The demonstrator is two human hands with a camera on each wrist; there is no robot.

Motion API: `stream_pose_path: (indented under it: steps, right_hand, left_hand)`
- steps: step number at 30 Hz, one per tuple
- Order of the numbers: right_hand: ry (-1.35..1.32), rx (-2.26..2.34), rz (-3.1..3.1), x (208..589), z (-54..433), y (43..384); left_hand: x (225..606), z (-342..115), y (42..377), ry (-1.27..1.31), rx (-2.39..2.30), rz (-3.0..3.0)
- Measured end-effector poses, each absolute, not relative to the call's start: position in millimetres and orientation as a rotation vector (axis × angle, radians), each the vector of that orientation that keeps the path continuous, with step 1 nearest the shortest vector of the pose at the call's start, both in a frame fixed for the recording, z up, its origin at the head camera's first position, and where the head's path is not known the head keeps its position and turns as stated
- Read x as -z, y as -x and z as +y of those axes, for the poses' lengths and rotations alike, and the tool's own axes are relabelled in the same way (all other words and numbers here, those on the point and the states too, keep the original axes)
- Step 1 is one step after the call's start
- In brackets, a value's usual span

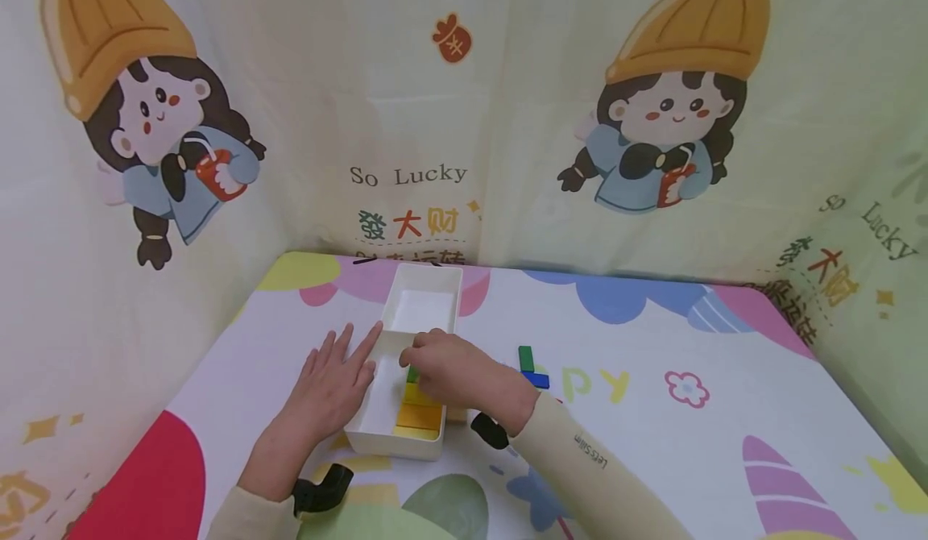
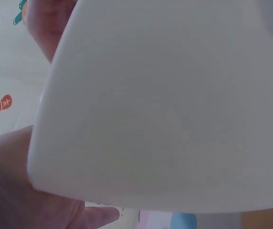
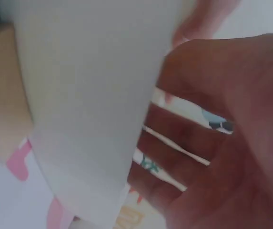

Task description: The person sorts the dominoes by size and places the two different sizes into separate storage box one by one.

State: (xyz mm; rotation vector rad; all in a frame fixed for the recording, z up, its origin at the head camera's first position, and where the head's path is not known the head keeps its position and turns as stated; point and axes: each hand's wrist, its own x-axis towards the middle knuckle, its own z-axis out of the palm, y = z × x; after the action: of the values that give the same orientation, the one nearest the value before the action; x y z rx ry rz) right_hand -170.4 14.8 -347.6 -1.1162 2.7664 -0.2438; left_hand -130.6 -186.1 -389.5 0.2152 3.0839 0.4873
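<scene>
A white box (image 1: 377, 395) on the table holds a row of flat blocks along its right side: yellow blocks (image 1: 420, 395), an orange block (image 1: 419, 417) and a green block (image 1: 412, 375). My left hand (image 1: 329, 383) lies with spread, straight fingers over the box's left rim. My right hand (image 1: 453, 367) reaches over the right wall, fingers bent down at the green block; whether they pinch it is hidden. White box wall (image 2: 160, 105) fills most of the left wrist view. In the right wrist view, the fingers (image 3: 174, 157) pass behind the box wall (image 3: 88, 105).
A second white container (image 1: 424, 310) stands just behind the box. To the right lie a green block (image 1: 525, 359) and a blue block (image 1: 536, 380). A tan piece (image 3: 3, 90) sits against the box's right side. Patterned cloth walls (image 1: 522, 121) surround the table.
</scene>
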Motion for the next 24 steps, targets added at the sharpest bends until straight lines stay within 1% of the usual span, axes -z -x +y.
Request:
stream_pose_path:
  steps: [12,19,24]
  right_hand:
    - [1.169,0.612,2.908,342.4,63.7,170.6]
    - [1.156,0.744,2.93,356.5,77.6,164.1]
    - [1.032,0.772,2.938,368.9,84.1,160.3]
  left_hand:
    - [388.5,-187.9,130.0,-0.202,-0.504,3.073]
    - [388.7,-187.9,130.3,-0.208,-0.504,3.082]
    - [388.3,-186.2,130.5,-0.211,-0.524,3.066]
